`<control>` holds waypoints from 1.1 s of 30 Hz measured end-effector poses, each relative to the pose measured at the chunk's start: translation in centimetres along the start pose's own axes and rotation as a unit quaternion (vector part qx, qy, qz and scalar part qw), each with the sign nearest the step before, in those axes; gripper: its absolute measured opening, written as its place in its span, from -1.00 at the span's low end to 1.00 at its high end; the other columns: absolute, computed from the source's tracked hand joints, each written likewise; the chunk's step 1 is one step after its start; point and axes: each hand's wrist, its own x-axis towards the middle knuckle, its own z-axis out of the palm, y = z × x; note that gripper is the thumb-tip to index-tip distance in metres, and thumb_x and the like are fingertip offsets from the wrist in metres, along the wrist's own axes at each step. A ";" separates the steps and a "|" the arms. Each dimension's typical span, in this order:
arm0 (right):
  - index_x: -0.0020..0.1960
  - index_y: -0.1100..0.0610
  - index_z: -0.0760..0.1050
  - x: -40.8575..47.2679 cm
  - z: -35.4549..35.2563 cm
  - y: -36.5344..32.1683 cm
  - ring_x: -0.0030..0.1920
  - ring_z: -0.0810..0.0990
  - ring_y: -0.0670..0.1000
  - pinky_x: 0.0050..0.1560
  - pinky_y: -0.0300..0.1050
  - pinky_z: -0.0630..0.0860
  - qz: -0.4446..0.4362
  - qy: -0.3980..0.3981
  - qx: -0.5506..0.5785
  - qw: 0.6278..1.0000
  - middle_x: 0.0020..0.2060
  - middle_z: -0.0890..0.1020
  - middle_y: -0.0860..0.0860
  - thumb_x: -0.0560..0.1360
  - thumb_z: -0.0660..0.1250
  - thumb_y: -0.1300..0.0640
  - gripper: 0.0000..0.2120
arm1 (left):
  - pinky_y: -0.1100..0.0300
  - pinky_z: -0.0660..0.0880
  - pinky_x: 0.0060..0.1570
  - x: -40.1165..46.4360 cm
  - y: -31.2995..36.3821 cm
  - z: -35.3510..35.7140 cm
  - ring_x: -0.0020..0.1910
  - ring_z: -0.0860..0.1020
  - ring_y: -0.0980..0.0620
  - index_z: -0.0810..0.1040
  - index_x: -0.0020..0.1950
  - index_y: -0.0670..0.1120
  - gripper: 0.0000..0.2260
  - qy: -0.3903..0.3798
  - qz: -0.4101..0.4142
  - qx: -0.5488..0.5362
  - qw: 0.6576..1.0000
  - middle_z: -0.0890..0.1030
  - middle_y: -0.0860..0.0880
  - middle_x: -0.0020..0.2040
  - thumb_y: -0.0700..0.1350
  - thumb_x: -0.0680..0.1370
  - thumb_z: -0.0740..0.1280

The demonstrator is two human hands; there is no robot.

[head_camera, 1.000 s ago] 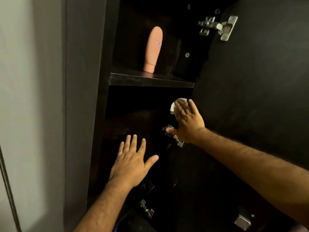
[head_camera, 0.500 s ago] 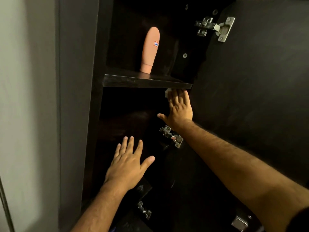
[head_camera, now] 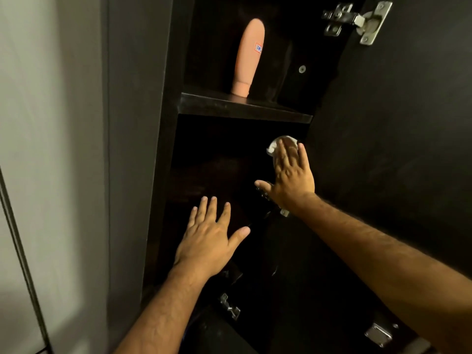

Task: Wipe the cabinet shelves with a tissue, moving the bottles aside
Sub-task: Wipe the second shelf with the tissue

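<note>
Tissue sits under the flat fingers of the right hand, pressed on the right inner wall of the lower compartment; it has slid down from just under the shelf (mid wipe stroke, likely). Left hand stays spread, holding nothing. Bottle upright on the shelf, untouched.

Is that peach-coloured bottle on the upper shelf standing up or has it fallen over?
Standing, cap down. The peach bottle rests on its narrow cap end on the upper shelf, rounded end up, leaning slightly; neither hand touches it.
</note>
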 end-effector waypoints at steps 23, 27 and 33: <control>0.52 0.10 0.26 -9.6 0.3 -3.3 0.41 0.25 -0.26 0.33 -0.45 0.20 0.095 -0.040 0.648 0.755 0.43 0.38 -0.06 0.63 0.24 0.07 -0.52 | 0.09 -0.29 0.50 -0.1 0.1 -0.1 0.53 -0.33 0.08 -0.09 0.59 0.07 -0.25 0.002 -0.012 -0.048 0.999 -0.16 -0.03 0.60 0.40 0.47 -0.27; 0.43 0.17 0.39 -12.8 2.7 -4.9 -0.11 0.53 -0.48 -0.18 -0.56 0.43 0.231 -0.091 0.810 0.531 0.07 0.53 -0.20 0.62 0.16 0.33 -0.61 | 0.10 -0.28 0.51 -0.1 0.1 -0.1 0.53 -0.30 0.11 -0.06 0.58 0.10 -0.23 0.008 -0.018 -0.083 0.996 -0.12 0.00 0.60 0.41 0.44 -0.30; 0.48 0.13 0.32 -12.8 4.6 -5.8 0.41 0.35 -0.15 0.44 -0.20 0.22 0.246 -0.088 0.884 0.389 0.42 0.43 -0.06 0.65 -0.05 -0.16 -0.45 | 0.16 -0.27 0.49 0.0 0.1 0.1 0.53 -0.26 0.18 0.00 0.57 0.12 -0.28 0.035 -0.024 -0.095 0.995 -0.06 0.07 0.60 0.39 0.48 -0.27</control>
